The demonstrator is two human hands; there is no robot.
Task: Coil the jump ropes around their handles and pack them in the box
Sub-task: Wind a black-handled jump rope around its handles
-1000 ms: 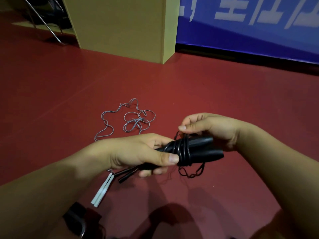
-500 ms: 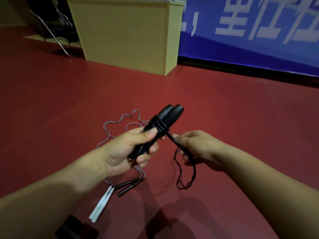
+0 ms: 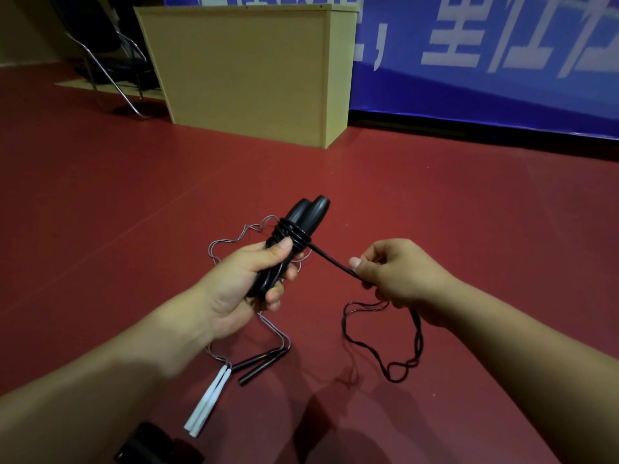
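Lying on red floor (image 3: 435, 212): grey rope (image 3: 231, 244) with white handles (image 3: 206, 405); tan box (image 3: 248, 72) and blue banner (image 3: 502, 61) behind. Left hand (image 3: 248, 283) grip clasps paired black handles (image 3: 301, 219); right hand (image 3: 398, 272) grip pinches black rope (image 3: 330, 259).

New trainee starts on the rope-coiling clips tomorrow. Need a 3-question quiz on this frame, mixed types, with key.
1. True or false: the left hand grips the black handles.
2. What does the right hand pinch? A) a white handle B) the black rope C) nothing
3. Fill in: the grey rope lies on the red ____.

Key: 1 true; 2 B; 3 floor. Several black turns already circle the handles; a loose loop hangs below the right hand.
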